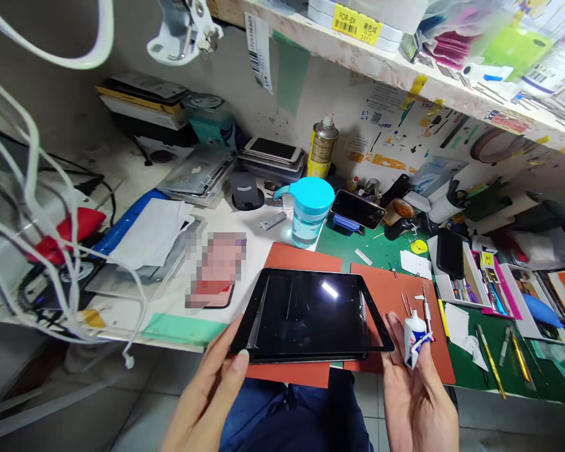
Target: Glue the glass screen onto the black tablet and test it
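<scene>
A black-framed tablet glass panel [306, 272] is held level in front of me, over a dark tablet display [311, 320]. Orange mat shows through the clear strip at its right end. My left hand [216, 376] grips the panel's near left corner, thumb on the edge. The fingers of my right hand [412, 389] are against the near right corner, with the thumb apart from it. Between that thumb and the fingers appears a small white and blue tube [413, 336]; whether the hand grips it or it lies behind, I cannot tell.
Orange mats [395, 282] lie on a green work mat [475, 370]. Behind stand a blue-lidded cup [311, 213], a propped phone [358, 209] and a spray can [322, 147]. Tool trays [456, 289] are right; white cables [32, 157] hang left. A shelf [395, 66] overhangs the bench.
</scene>
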{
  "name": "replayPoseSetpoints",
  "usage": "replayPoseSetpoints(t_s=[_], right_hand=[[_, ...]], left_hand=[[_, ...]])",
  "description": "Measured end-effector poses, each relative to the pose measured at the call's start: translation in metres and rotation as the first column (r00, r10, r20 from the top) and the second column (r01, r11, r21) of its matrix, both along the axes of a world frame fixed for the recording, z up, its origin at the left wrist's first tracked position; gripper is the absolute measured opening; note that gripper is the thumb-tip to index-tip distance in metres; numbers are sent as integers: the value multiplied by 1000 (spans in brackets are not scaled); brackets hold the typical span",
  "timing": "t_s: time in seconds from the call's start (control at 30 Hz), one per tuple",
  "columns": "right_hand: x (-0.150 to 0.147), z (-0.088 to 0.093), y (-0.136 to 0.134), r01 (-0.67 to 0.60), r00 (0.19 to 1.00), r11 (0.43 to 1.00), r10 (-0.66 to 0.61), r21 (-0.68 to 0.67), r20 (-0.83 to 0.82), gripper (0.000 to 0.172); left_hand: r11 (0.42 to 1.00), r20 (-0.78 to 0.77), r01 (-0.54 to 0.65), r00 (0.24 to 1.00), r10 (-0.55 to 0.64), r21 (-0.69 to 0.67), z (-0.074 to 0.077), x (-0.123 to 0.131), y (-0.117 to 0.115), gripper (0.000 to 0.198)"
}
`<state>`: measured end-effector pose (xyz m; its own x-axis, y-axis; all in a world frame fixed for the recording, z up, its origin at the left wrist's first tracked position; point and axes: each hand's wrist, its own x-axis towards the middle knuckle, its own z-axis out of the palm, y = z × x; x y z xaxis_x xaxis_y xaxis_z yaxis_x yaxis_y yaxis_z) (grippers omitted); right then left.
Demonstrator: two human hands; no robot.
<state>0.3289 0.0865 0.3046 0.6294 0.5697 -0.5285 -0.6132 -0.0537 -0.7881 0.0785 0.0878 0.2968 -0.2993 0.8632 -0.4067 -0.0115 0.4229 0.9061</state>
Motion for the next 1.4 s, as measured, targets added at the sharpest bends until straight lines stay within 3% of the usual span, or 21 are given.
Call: replayPoseSetpoints(t_s=[0.17, 0.27, 0.5, 0.63, 0.83, 0.97, 1.1, 1.23, 1.4], right_hand=[[20, -33, -19, -129, 992, 991, 129, 29, 14, 44], [26, -41, -26, -163, 986, 986, 163, 18, 27, 45], [14, -27, -22, -168, 982, 985, 170, -26, 79, 57], [7, -19, -18, -145, 987, 989, 144, 3, 73, 50], [3, -8, -18, -117, 992, 992, 120, -54, 51, 48], [2, -12, -19, -195, 978, 981, 194, 1, 79, 50], [6, -20, -22, -184, 980, 983, 183, -3, 80, 52], [15, -26, -26, -168, 982, 985, 171, -47, 80, 54], [12, -22, -25, -181, 978, 981, 187, -62, 95, 56]], left_hand=[[983, 76, 78, 995, -66, -164, -3, -14, -6, 93], [966, 71, 120, 992, -107, -227, -7, -19, -7, 101], [964, 260, 124, 964, -61, -233, -15, -15, -12, 115], [972, 316, 84, 949, -10, -219, -15, -12, -11, 116], [967, 292, 86, 956, -12, -240, 2, -13, -2, 110], [967, 261, 77, 965, -11, -245, 9, -11, 3, 108], [972, 214, 36, 977, 15, -232, 9, -10, 5, 93], [969, 239, 62, 971, -3, -240, 6, -11, 6, 99], [970, 202, 7, 978, 43, -241, 11, -6, 6, 84]])
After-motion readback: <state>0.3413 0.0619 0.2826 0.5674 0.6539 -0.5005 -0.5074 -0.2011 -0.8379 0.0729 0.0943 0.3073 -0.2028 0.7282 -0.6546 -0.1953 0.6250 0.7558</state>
